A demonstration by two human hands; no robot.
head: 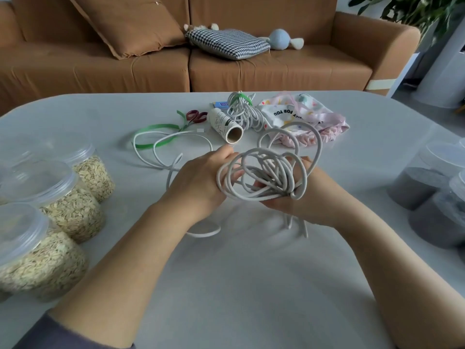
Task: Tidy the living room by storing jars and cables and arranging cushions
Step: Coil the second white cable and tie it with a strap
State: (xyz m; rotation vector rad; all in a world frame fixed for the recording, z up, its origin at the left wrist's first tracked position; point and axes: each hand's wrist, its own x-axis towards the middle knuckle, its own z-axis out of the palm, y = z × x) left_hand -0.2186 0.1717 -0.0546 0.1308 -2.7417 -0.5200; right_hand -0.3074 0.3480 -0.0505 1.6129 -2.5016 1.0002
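A grey table [251,285] stands before a brown sofa [276,71], on which lie a brown cushion [125,23], a houndstooth cushion [229,42] and a light blue plush toy [279,39]. Above the middle of the table both hands hold a loose coil of white cable [271,172]. The right hand [302,200] is palm up under the loops, its fingers curled around them. The left hand [201,177] grips the coil from the left side, with its fingers among the loops. A free part of the cable trails on the table toward a green strap [156,137]. Three lidded jars of oats [70,210] stand at the left edge, and jars with dark content [417,187] stand at the right. Behind the hands lie a cardboard roll [226,124], scissors [197,115] with dark red handles, a tied cable bundle [244,112] and a pink patterned cloth [307,114].
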